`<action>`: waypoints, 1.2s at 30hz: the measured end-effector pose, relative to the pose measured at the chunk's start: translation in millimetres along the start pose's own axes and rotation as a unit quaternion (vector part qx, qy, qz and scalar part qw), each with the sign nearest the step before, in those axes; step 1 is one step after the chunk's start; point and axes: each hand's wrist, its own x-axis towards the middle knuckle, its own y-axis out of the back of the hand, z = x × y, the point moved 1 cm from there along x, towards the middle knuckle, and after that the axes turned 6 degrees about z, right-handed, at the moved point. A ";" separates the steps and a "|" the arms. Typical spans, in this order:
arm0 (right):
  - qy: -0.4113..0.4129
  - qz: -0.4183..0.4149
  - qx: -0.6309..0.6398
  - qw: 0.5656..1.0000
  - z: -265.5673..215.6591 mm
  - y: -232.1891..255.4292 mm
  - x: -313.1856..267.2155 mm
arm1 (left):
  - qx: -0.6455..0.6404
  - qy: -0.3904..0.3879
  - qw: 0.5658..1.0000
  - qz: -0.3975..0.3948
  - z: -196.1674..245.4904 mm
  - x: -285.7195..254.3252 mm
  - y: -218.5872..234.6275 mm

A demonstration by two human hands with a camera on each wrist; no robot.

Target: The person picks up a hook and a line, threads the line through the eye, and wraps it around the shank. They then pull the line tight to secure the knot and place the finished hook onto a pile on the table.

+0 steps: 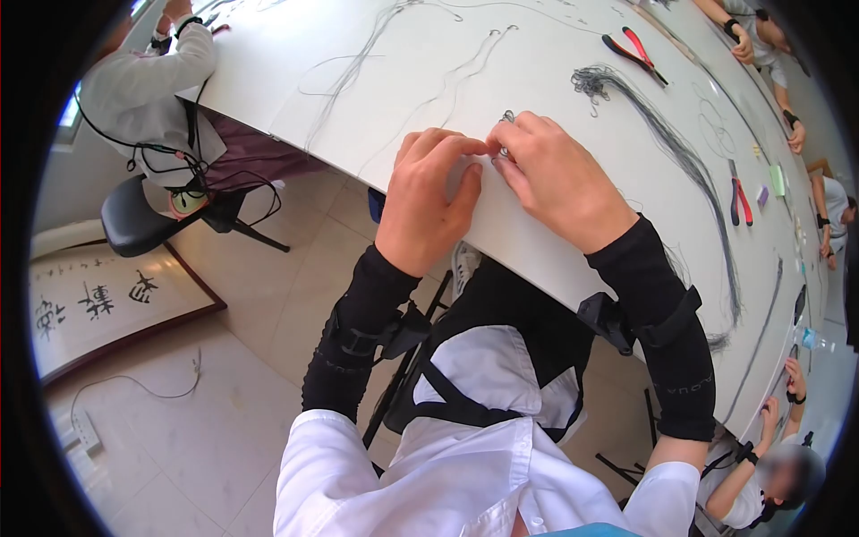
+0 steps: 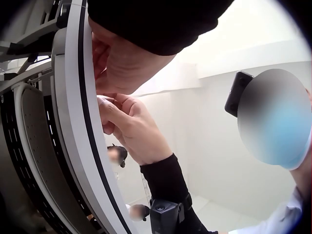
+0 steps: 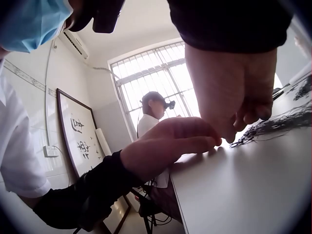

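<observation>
Both hands meet at the near edge of the white table (image 1: pixel 295 98). The right hand (image 1: pixel 559 183) pinches small dark wire loops (image 1: pixel 505 151) between thumb and index finger; another bit of looped wire shows just past its knuckles. My left hand (image 1: pixel 428 197) has bent fingers, its index fingertip touching the right fingertips and its thumb a little lower. Whether it grips a strand is too small to tell. The left wrist view shows the left hand (image 2: pixel 129 63) above the right hand (image 2: pixel 136 129). In the right wrist view the left fingertips lie beside the right ones.
A long bundle of dark wires (image 1: pixel 671 134) curves down the table's right side. Red-handled pliers (image 1: pixel 635 55) lie beyond it, another pair (image 1: pixel 740 201) to the right. Loose thin strands (image 1: pixel 353 67) lie at the upper left. Other people sit around the table.
</observation>
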 end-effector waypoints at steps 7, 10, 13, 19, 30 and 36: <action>0.003 0.009 -0.001 1.000 3.5 -7.6 0.2 | 0.024 0.008 1.000 0.016 3.6 -2.2 -0.7; 0.009 0.014 0.009 1.000 4.3 -6.7 0.5 | 0.012 0.025 0.999 0.023 5.2 -4.1 1.1; 0.002 -0.011 0.017 1.000 4.1 -4.8 2.0 | 0.000 0.022 0.999 0.037 4.6 -5.8 0.1; 0.026 0.017 -0.010 0.999 5.7 -8.2 2.6 | 0.011 0.035 0.999 0.025 7.3 -6.9 1.7; 0.040 0.016 -0.034 0.999 8.5 -9.0 2.9 | 0.013 0.026 0.999 0.029 5.9 -8.1 0.8; 0.027 -0.015 -0.050 0.998 10.0 -6.9 6.6 | 0.008 0.014 0.999 0.033 3.1 -8.8 0.5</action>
